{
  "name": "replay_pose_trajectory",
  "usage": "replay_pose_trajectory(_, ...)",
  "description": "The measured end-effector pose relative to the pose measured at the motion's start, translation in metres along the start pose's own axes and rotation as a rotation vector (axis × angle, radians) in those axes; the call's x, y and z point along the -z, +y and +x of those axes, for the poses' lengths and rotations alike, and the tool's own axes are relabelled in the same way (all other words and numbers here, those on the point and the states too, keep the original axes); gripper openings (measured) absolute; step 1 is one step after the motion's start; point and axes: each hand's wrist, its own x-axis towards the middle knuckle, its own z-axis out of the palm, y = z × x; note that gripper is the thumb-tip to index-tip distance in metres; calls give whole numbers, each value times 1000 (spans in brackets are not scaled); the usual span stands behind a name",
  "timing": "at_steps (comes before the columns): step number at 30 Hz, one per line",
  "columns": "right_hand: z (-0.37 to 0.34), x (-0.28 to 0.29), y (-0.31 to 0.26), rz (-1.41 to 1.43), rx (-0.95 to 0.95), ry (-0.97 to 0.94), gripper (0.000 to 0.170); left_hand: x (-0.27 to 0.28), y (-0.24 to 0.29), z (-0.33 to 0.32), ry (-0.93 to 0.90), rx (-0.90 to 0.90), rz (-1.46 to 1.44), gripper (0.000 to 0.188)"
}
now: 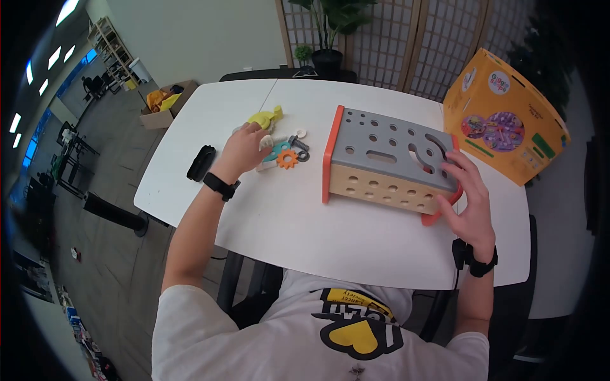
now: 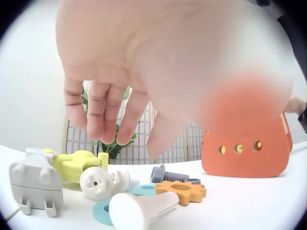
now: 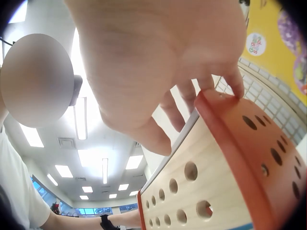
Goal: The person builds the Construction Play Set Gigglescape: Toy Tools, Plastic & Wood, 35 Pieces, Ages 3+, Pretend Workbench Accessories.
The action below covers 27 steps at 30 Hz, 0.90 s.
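My left hand (image 1: 243, 150) hovers over several loose toy parts, its fingers hanging relaxed above them with nothing held. Beneath it in the left wrist view lie an orange gear (image 2: 196, 192), a grey bolt (image 2: 171, 176), a white peg (image 2: 127, 211), a teal piece (image 2: 100, 212), a yellow-green piece (image 2: 79, 166) and a light grey block (image 2: 36, 186). To the right stands a toy workbench (image 1: 397, 143) with a grey, holed top and orange end panels. My right hand (image 1: 471, 206) rests at its right end, fingers spread along the top of the orange end panel (image 3: 230, 120).
A yellow-orange box (image 1: 508, 120) stands at the table's back right. On the white table (image 1: 286, 228) a black case (image 1: 201, 162) lies near the left edge. A cardboard box (image 1: 166, 105) sits on the floor beyond, and a potted plant (image 1: 327, 57) stands behind the table.
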Motion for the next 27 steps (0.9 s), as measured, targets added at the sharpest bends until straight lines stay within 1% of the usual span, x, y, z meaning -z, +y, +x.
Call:
replay_pose_trajectory(2,-2,7,2,17,-27,11,54,-10,-4,14,-71,-8,18,29)
replay_pose_trajectory(5,-5,16,8,35,-34,4,58,-24,-11,29,-116,-90,120,25)
replay_pose_trajectory(8,-10,21,16,70,-41,1,60,-28,-12,37,-144,-41,142,21)
replay_pose_trajectory(9,-10,20,19,73,-48,-3,60,-31,-16,34,-34,-100,71,11)
replay_pose_trajectory(10,-12,19,21,77,-56,-6,60,-28,-16,35,-57,-59,56,12)
replay_pose_trajectory(12,-16,18,23,98,-67,-1,60,-4,-5,35,-21,-52,-123,19)
replay_pose_trajectory(13,-16,17,23,117,-65,-1,60,10,8,36,18,-13,-220,23)
replay_pose_trajectory(15,-17,19,22,88,-67,-1,58,34,25,42,99,-16,-408,26)
replay_pose_trajectory(17,-17,17,24,93,-54,8,57,67,55,48,128,-20,-533,24)
replay_pose_trajectory(18,-17,17,26,94,-50,9,57,80,69,53,134,-51,-576,25)
replay_pose_trajectory(22,-16,14,30,118,-39,10,57,122,135,66,132,-287,-615,27)
replay_pose_trajectory(24,-17,14,31,128,-39,6,58,130,167,71,106,-432,-643,26)
replay_pose_trajectory(27,-16,15,30,126,-47,-8,59,132,207,76,8,-552,-610,22)
